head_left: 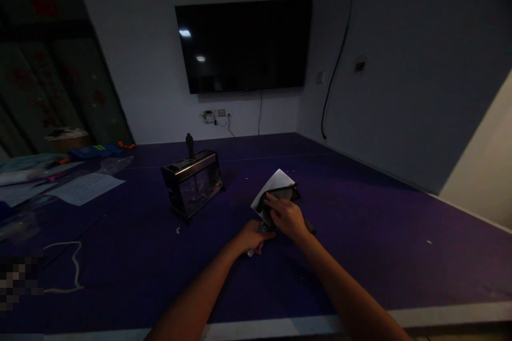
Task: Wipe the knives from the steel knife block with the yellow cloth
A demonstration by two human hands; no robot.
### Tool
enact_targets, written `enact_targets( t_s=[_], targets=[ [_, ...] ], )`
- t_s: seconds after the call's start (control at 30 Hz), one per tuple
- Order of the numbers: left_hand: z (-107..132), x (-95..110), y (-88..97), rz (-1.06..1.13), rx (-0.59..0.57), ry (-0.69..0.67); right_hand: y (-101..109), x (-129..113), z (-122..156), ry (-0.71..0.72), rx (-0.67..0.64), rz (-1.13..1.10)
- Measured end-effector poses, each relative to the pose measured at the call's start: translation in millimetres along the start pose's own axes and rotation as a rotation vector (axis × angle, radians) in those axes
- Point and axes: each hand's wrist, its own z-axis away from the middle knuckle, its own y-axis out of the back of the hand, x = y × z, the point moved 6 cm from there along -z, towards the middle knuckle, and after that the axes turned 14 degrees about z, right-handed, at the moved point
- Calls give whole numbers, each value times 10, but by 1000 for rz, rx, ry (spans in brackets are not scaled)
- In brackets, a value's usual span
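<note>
My left hand (252, 237) is closed round the handle of what looks like a cleaver, held above the purple tabletop. Its broad, pale blade (279, 177) points up and away from me. A dark grey cloth (285, 193) with black edges lies over much of the blade. My right hand (286, 216) presses this cloth against the blade with its fingers, and part of the cloth hangs below the hand. Left of both hands stands a black knife block (194, 184) with see-through sides. A single black handle (189, 143) sticks up from its top.
The purple table (360, 234) has a pale front edge. Papers (86, 188), plastic wrapping and a blue item (94, 152) lie at the left, with a white cord (76, 266) nearer me. A television (246, 45) hangs on the far wall. A black cable (340, 58) runs down the right wall.
</note>
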Motion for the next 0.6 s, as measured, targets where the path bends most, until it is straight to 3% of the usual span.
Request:
enact_targets(
  t_s=[0.17,0.33,0.47,0.6],
  targets=[
    [19,33,-8,14,6,-24,-42,-205,8,138,-81,-47],
    [27,40,-4,15,46,-15,-41,-246,12,184,-82,-87],
    [27,60,-31,-28,-13,-41,-15,-163,-10,144,-67,-102],
    [24,50,-43,-101,-53,-9,68,61,-45,6,24,-76]
  ],
)
